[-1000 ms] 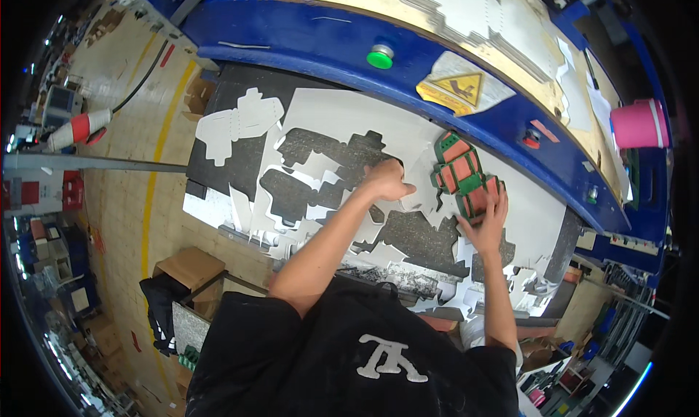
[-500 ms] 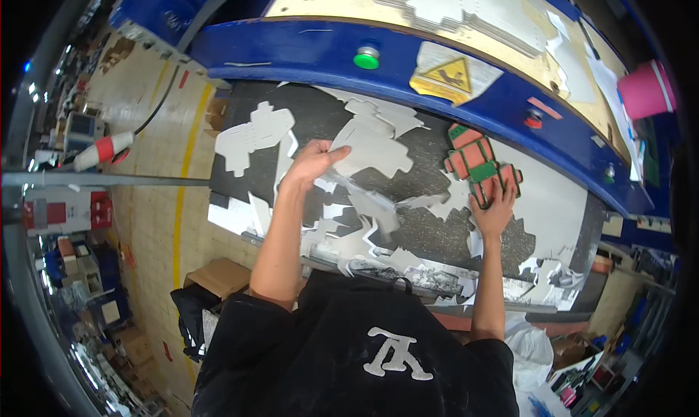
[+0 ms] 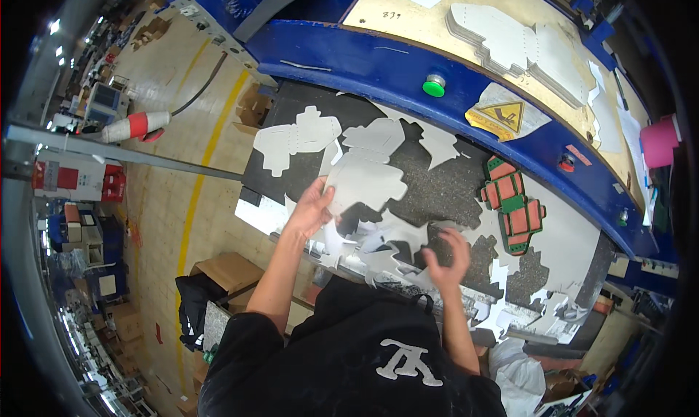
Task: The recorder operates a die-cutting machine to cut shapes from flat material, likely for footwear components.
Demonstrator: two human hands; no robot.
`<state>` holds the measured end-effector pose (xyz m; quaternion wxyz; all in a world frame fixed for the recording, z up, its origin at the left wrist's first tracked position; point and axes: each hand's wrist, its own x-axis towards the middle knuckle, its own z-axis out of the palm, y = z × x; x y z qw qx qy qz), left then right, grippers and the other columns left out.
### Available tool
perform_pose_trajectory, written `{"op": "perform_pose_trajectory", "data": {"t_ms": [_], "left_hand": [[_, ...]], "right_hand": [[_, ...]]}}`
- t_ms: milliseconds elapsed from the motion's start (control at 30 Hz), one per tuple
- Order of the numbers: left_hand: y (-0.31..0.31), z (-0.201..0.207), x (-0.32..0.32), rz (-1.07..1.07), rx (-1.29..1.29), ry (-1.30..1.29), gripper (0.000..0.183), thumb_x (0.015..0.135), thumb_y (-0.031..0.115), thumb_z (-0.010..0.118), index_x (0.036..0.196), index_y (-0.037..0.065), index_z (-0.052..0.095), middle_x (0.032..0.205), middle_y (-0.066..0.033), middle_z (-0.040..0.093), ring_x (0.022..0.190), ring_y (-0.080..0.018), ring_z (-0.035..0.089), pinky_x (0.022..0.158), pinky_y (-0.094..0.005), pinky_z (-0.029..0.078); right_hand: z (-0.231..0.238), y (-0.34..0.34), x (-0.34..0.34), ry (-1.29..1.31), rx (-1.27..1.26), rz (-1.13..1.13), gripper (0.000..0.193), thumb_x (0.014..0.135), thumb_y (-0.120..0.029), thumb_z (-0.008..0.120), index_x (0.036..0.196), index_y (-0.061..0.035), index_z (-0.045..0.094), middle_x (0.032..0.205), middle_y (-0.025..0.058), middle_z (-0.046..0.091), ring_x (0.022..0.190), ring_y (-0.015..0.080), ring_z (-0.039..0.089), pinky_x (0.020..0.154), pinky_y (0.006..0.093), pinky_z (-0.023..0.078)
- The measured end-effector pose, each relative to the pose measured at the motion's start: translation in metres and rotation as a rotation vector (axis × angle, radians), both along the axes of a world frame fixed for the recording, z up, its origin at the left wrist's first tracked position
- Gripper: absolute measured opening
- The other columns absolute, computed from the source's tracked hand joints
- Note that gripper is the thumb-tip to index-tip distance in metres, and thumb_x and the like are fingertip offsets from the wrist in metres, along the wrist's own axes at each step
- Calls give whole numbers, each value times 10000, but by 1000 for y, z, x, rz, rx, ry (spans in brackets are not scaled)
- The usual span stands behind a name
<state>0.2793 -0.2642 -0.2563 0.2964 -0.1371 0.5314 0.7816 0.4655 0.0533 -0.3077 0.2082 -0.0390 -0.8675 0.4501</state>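
At two o'clock, a yellow warning label (image 3: 502, 118) is being borne by the blue beam (image 3: 349, 49); a dark-edged triangle with a hand pictogram is being displayed on it, with small dark print below. At twelve o'clock, a short handwritten number (image 3: 392, 15) in dark strokes is being carried by the pale wooden board (image 3: 415, 32). Near five o'clock, large pale lettering (image 3: 409, 362) is being shown on the black shirt (image 3: 328, 344). Just before three o'clock, any print on an orange strip (image 3: 579, 155) is being kept unreadable by its smallness.
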Motion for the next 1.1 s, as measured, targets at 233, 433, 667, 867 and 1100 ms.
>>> {"op": "perform_pose_trajectory", "data": {"t_ms": [233, 433, 667, 867, 1100], "left_hand": [[-4, -27, 27, -306, -192, 274, 547, 1043, 96, 725, 1509, 43, 445, 1018, -41, 735, 809, -114, 697, 767, -293, 581], [-39, -56, 8, -558, -482, 461, 541, 890, -46, 833, 1357, 63, 583, 889, -55, 773, 761, -98, 720, 667, -294, 532], [-30, -45, -18, -114, -203, 392, 521, 1007, 230, 789, 1464, 45, 624, 1258, -133, 763, 1188, -174, 712, 1052, -335, 538], [-88, -35, -86, -137, -281, 374, 331, 892, 0, 858, 1204, 26, 750, 1024, -78, 810, 901, -115, 753, 786, -286, 608], [-210, -68, -213, -172, -1580, 1175, 397, 868, 281, 873, 1230, 135, 802, 1286, -192, 743, 1204, -435, 665, 1049, -508, 523]], "right_hand": [[19, -96, -99, -360, -1111, -299, 486, 976, -66, 821, 1384, 50, 585, 1157, 86, 766, 1018, 160, 711, 873, 329, 581], [62, -53, -94, -54, -945, -495, 319, 984, -61, 811, 1237, -28, 619, 1126, 89, 762, 988, 153, 717, 901, 314, 581], [95, -113, -66, -162, -920, -384, 288, 988, -73, 802, 1221, -40, 636, 1156, 68, 751, 1046, 151, 705, 958, 332, 566], [76, -148, -69, -525, -569, 161, 527, 910, -112, 874, 1364, -23, 623, 1327, 114, 727, 1172, 228, 714, 1043, 366, 562], [9, -26, -14, -560, -288, -298, 649, 872, -172, 904, 1428, -17, 606, 1322, 137, 708, 1186, 267, 692, 1059, 402, 547]]}}
